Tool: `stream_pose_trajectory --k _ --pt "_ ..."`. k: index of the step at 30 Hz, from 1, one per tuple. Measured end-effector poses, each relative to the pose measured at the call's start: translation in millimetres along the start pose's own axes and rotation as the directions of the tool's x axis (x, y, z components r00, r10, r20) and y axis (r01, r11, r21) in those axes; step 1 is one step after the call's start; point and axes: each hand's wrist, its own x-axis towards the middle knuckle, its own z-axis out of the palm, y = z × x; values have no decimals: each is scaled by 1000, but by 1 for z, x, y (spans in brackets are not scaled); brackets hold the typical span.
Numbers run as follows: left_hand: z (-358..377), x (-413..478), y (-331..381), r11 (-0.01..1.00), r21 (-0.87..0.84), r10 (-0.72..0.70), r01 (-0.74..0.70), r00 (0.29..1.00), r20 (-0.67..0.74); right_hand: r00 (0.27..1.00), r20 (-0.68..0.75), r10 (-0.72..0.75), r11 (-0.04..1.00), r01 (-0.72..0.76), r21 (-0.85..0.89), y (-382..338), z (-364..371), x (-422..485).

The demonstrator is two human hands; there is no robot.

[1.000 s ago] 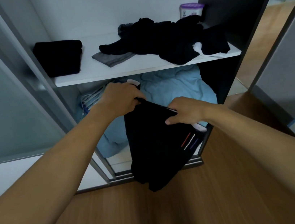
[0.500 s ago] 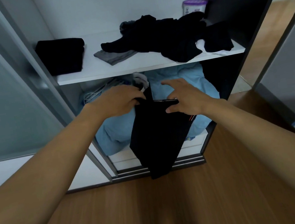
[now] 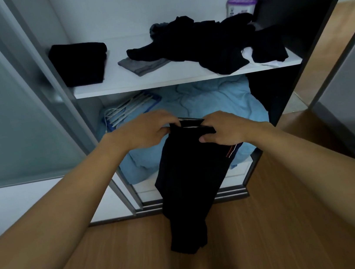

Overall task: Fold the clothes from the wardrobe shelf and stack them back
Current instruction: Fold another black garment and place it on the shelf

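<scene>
Wood-look flooring point(image 3: 125, 255) runs up to an open wardrobe with a white shelf point(image 3: 164, 80) at mid height. We note 1 folded black garment point(image 3: 79, 65) at the shelf's left end, a grey garment point(image 3: 141, 65) near its front centre, and an unfolded heap of black clothes point(image 3: 212, 45) spreading from centre to the right end, overhanging the front edge. We see a purple-lidded container point(image 3: 242, 6) in the back right corner. Below the shelf lies a light blue duvet point(image 3: 213, 104), with white hangers point(image 3: 123, 111) at its left. We hold black trousers point(image 3: 189, 178) in front of the lower compartment, clear of the shelf, hanging toward the floor. Our left hand point(image 3: 148, 130) has its fingers curled closed on the waistband's left end. Our right hand point(image 3: 223, 129) pinches the right end, thumb underneath. Coloured stripes show at the trousers' right edge.
</scene>
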Motion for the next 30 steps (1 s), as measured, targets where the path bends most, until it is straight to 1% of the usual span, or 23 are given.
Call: stream_pose_trajectory --k 1,2,3,4,5,6,7,8,9,10,13,16,18,20,22,23,24,25,26,27,28,30 --pt "0 -3 -1 994 -101 -36 31 998 -44 999 -38 6 1000 -6 10 -3 0 0" --pt "1 -6 -2 961 -274 -71 47 994 -80 997 -70 10 1000 -11 -8 -6 0 1" --pt "3 -12 -3 870 -490 -102 42 990 -95 995 -96 11 999 -14 -29 -9 0 1" --pt "8 -17 -5 734 -678 -127 36 988 -86 993 -116 5 999 -10 -43 -12 -1 2" --pt "15 -21 -6 621 -783 -149 44 987 -62 992 -128 -10 999 3 -50 -15 -2 3" --pt "24 -21 -6 584 -809 -171 72 985 -35 991 -130 -29 998 22 -55 -19 -3 4" --pt "33 -19 -4 606 -787 -205 116 979 -13 991 -126 -46 997 39 -63 -23 -4 4" --pt "43 -14 -3 647 -748 -258 149 966 -30 991 -119 -62 995 53 -81 -27 -5 4" --pt "47 -9 -2 669 -727 -320 157 943 -91 990 -117 -74 993 62 -104 -30 -6 4" --pt "50 -5 -3 667 -732 -361 138 919 -155 989 -127 -80 991 65 -120 -31 -6 3" --pt "50 -2 -7 622 -781 -406 55 876 -261 985 -171 -30 993 10 -117 -24 -11 -6" --pt "50 -8 -11 513 -858 -419 -3 872 -253 978 -182 99 985 -123 -122 -15 -13 -18" --pt "52 -10 -13 479 -878 -421 4 878 -226 965 -191 178 979 -194 -65 -16 -14 -19" --pt "56 -10 -14 461 -888 -434 1 872 -225 957 -217 194 979 -202 -14 -18 -12 -20" --pt "57 -9 -13 428 -904 -462 -13 856 -231 948 -278 155 988 -145 58 -15 -9 -21" --pt "57 -9 -13 410 -912 -475 -20 849 -232 933 -337 129 988 -90 128 -13 -6 -22" --pt "57 -8 -14 392 -920 -485 -23 844 -228 905 -409 115 972 -17 236 -10 -4 -24" --pt "55 -8 -14 370 -929 -494 -25 841 -219 866 -483 126 926 72 371 -8 -1 -26" --pt "53 -7 -13 353 -935 -503 -25 837 -213 822 -544 167 854 155 497 -7 4 -28" --pt "50 -6 -11 340 -940 -511 -31 833 -212 787 -571 231 774 206 598 -5 9 -30" --pt "48 -5 -9 331 -943 -517 -38 828 -215 775 -555 302 691 223 688 -3 14 -30" --pt "44 -2 -5 313 -948 -529 -51 820 -219 817 -410 406 497 179 849 0 26 -27"
